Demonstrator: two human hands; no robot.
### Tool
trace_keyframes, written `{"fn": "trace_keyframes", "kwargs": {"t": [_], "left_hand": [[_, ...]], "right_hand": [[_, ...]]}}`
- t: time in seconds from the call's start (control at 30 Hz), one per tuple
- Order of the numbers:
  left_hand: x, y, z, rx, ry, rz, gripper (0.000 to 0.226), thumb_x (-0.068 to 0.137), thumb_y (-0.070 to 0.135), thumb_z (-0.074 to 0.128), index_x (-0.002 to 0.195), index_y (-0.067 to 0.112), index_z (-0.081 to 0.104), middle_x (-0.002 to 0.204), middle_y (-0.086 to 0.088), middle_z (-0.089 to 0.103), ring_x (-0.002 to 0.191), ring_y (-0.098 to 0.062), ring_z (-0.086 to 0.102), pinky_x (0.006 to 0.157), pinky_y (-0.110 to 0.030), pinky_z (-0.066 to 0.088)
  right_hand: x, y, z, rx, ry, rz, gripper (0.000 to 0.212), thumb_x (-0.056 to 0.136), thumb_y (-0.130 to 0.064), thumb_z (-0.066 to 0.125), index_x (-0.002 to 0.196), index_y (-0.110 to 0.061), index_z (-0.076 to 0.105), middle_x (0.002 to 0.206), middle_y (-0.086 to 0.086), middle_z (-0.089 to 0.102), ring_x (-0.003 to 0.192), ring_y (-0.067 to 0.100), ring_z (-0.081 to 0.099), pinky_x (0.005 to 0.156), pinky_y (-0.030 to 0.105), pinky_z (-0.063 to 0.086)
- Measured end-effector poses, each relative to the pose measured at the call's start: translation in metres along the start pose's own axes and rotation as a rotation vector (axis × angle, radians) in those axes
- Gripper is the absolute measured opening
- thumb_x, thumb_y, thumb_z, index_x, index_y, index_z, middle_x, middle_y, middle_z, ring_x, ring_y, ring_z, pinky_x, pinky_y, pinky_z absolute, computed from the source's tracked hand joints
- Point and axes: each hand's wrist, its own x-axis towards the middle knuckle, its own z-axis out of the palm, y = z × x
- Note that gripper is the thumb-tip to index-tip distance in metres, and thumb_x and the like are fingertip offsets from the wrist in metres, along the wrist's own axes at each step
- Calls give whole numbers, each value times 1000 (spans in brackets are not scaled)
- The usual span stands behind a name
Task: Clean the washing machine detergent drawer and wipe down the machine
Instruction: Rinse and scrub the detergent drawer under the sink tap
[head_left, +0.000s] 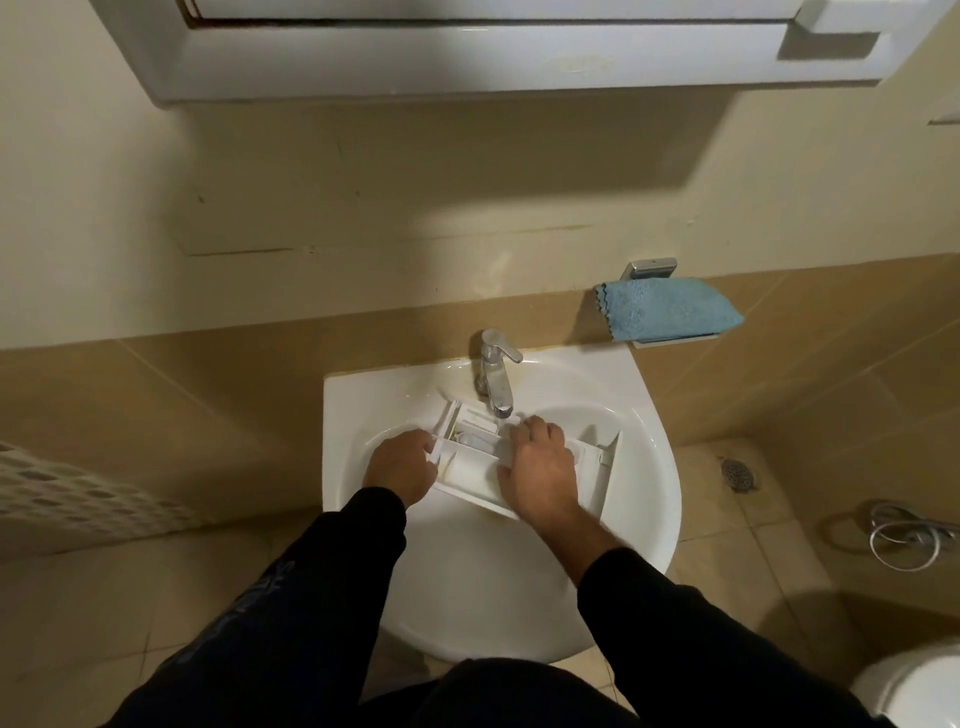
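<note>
A white plastic detergent drawer (470, 470) lies across the basin of a white sink (644, 499), under the chrome tap (496, 376). My left hand (400, 467) grips the drawer's left end. My right hand (537, 462) lies over the drawer's middle with curled fingers reaching into a compartment near the tap's spout; whether it holds anything there is hidden. A folded blue cloth (670, 309) rests on a wall shelf to the right of the tap. The washing machine is not in view.
A white mirror cabinet (493, 57) hangs above the sink. To the right, a floor drain (737, 473), a coiled metal hose (906, 535) and a toilet edge (914, 686) occupy the tiled floor. A patterned white basket (67, 499) stands at the left.
</note>
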Motion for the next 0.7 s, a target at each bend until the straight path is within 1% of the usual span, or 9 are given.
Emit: {"fn": "trace_keyframes", "kwargs": {"t": [0.1,0.23,0.27,0.37,0.47,0.57,0.6,0.63,0.7], "left_hand": [[1,-2,-1,-3,-42,-12,26,87,19,63,112,14,63,108,-7,68,96,-29,66,91,-37,52],[3,-2,1,152,10,38,30,92,28,62,119,15,62,121,-5,66,111,-25,59,93,-28,40],[4,-2,1,165,20,38,29,92,28,63,118,16,62,119,-5,66,110,-24,59,91,-27,40],[5,0,-2,191,15,18,29,91,30,64,117,18,63,118,-4,66,109,-25,59,90,-30,42],[6,2,-3,215,12,23,27,91,29,64,115,17,64,115,-4,67,107,-25,60,89,-30,44],[3,-1,0,239,24,17,24,92,26,62,112,12,64,112,-7,67,105,-26,61,87,-29,43],[1,-3,1,245,23,12,24,93,25,61,112,10,64,112,-8,67,105,-26,61,88,-29,44],[-1,-7,4,245,23,2,24,93,24,60,110,9,63,110,-9,67,104,-27,61,88,-30,44],[-6,-19,9,234,19,-34,20,93,23,59,106,9,64,106,-9,68,100,-26,62,86,-29,45]], "right_hand": [[0,4,9,-94,13,-22,54,78,-36,69,127,-20,55,129,11,47,117,32,44,86,44,48],[-4,19,15,-188,15,47,44,60,-27,79,103,-20,70,110,12,55,99,33,55,66,41,52],[-4,23,11,-188,-6,74,46,60,-33,81,101,-18,71,108,12,55,98,34,54,68,42,52],[-2,38,4,-237,-70,112,55,73,-53,71,115,-19,65,121,9,49,114,31,45,94,46,43],[-4,49,4,-318,-91,86,62,86,-49,56,136,-13,52,144,16,36,136,35,28,115,42,27],[-4,41,4,-387,-197,98,59,95,-36,49,145,-6,41,159,24,15,148,44,7,120,51,6],[-5,34,5,-380,-173,80,53,95,-30,48,141,-6,46,158,25,18,147,45,9,119,53,6],[-6,28,6,-363,-93,44,45,92,-22,46,133,-6,56,153,27,30,143,45,21,118,54,12],[-10,12,13,-306,42,-43,35,79,-14,47,102,-8,71,119,23,60,114,39,52,100,46,39]]}}
